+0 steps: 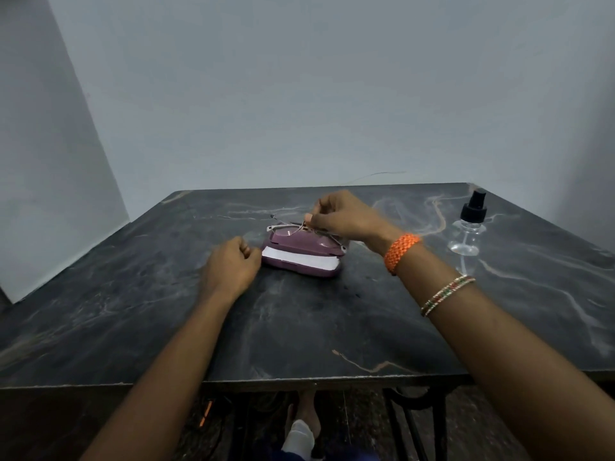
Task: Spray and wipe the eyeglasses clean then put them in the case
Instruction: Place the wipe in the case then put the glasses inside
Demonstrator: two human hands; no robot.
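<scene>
Head view: the right hand (pixel 342 216) pinches the eyeglasses (pixel 299 231) at the bridge, over the purple case (pixel 301 257) mid-bench (pixel 299 327). The left hand (pixel 229 264), loosely curled and holding nothing, rests beside the case. A spray bottle (pixel 468 224) stands far right.

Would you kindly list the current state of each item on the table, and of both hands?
eyeglasses: held above the case, pinched near the bridge.
case: on the table, a white cloth or paper showing along its front; open or shut unclear.
spray bottle: upright on the table's right, nozzle on, untouched, looks nearly empty.
right hand: fingers pinched on the eyeglasses.
left hand: loosely curled beside the case's left end; contact unclear.
</scene>
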